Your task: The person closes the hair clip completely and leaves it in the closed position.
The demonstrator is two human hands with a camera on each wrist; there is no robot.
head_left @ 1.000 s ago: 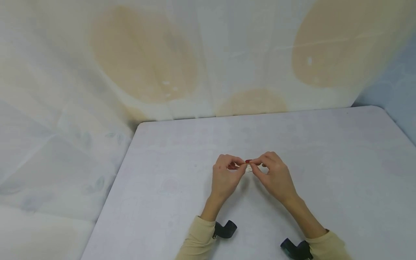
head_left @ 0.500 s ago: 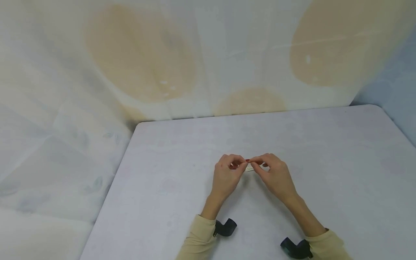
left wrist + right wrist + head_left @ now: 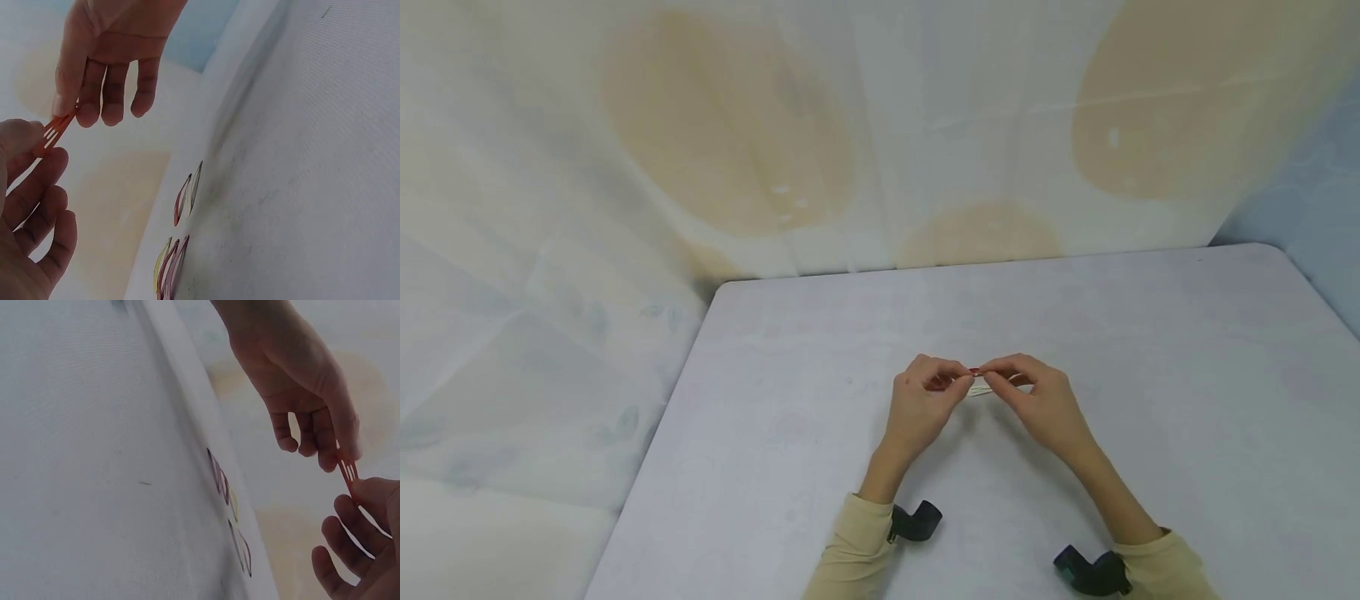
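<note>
A small red-orange snap hair clip (image 3: 973,372) is held just above the table, pinched at its two ends by both hands. My left hand (image 3: 958,380) pinches it between thumb and forefinger, with the other fingers curled. My right hand (image 3: 989,372) pinches the other end, its remaining fingers hanging loose. The left wrist view shows the clip (image 3: 54,134) between my left hand (image 3: 37,156) and my right hand (image 3: 65,109). In the right wrist view the clip (image 3: 348,471) spans the same two hands. Several more clips (image 3: 186,200) lie on the table below.
The pale grey table (image 3: 1150,375) meets a draped white and tan cloth (image 3: 730,125) at the back and left. More loose clips (image 3: 220,475) lie in a short row on the table. Black wrist cameras (image 3: 916,522) sit on both cream sleeves.
Both hands keep their pinch on the clip in the same spot. The right forearm has drifted slightly to the right and its fingers lie a little flatter.
</note>
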